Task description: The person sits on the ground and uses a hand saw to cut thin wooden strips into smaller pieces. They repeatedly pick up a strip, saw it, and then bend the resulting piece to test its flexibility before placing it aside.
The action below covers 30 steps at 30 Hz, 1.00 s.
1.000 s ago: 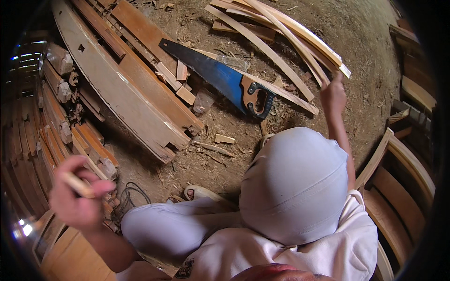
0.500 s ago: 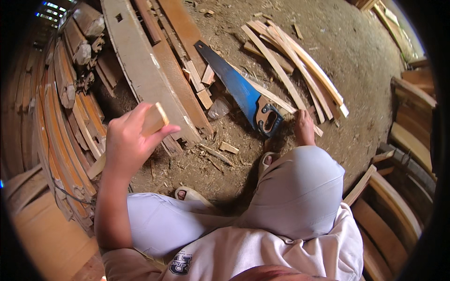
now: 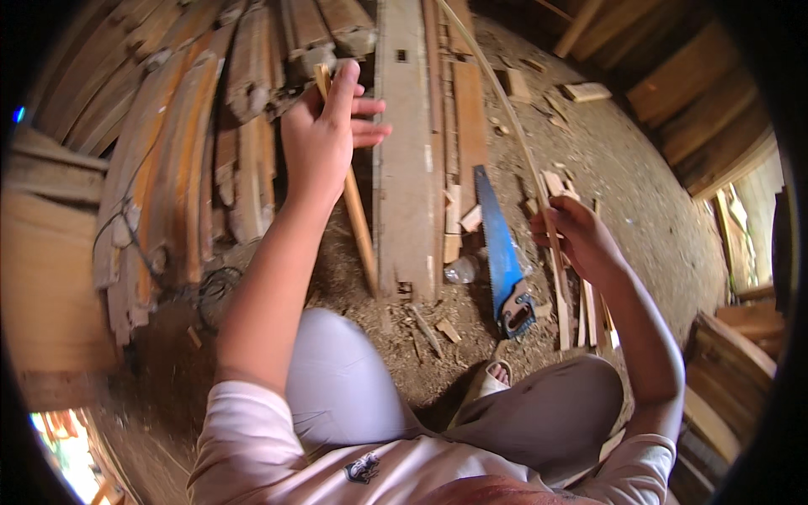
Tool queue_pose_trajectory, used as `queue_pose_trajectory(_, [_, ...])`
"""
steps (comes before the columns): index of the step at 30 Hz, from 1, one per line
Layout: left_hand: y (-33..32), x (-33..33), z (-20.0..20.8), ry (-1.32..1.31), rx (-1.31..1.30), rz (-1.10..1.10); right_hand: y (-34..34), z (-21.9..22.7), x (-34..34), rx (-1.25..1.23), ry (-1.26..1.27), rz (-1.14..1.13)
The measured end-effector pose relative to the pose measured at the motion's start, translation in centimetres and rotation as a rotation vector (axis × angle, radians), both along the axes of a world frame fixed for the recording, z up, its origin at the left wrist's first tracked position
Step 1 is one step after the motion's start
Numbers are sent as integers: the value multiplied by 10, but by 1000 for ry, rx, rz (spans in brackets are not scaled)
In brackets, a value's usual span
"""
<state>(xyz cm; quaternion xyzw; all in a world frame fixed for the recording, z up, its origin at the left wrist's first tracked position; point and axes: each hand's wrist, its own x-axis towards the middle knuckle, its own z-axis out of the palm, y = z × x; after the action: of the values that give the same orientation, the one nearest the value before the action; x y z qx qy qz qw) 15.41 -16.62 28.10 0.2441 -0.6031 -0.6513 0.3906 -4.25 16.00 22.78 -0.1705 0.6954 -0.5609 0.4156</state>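
My left hand (image 3: 324, 139) is raised at centre left with some fingers stretched out. A narrow wooden stick (image 3: 359, 227) passes behind its palm, apparently held there, and slants down beside a wide grey board. My right hand (image 3: 581, 236) pinches a long, thin wooden strip (image 3: 515, 118), which runs from the top edge down through the fingers. Between the hands, a handsaw (image 3: 502, 252) with a blue blade and a brown-and-black handle lies on the ground. More thin strips (image 3: 587, 316) lie under my right hand.
The wide grey board (image 3: 404, 168) lies lengthwise in front of me. Stacked old timbers (image 3: 181, 168) fill the left, with a dark cable coil (image 3: 215, 290) near their ends. Offcuts (image 3: 449, 330) and shavings litter the earth floor. Wooden pieces (image 3: 728, 353) stand at the right.
The view has turned left. My right hand has lifted a long strip off the ground. My left hand has moved farther forward, and its stick now slants downward.
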Motion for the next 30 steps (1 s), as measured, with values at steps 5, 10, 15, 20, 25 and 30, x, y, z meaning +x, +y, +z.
queue_pose_trajectory(5, [-70,15,-63,189,376,40,-124,-1,81,-142,6,274])
queue_pose_trajectory(10, [-79,12,-100,292,631,39,-143,-54,124,-55,116,424])
queue_pose_trajectory(15, [-94,21,-110,285,605,148,-134,-68,123,-94,114,505])
queue_pose_trajectory(20, [-136,43,-141,299,696,207,-124,-69,123,-86,19,620])
queue_pose_trajectory(25, [-168,54,-146,200,800,346,-110,-60,122,-68,-38,650])
queue_pose_trajectory(30, [-182,72,-156,152,851,447,-113,-67,124,-63,13,658])
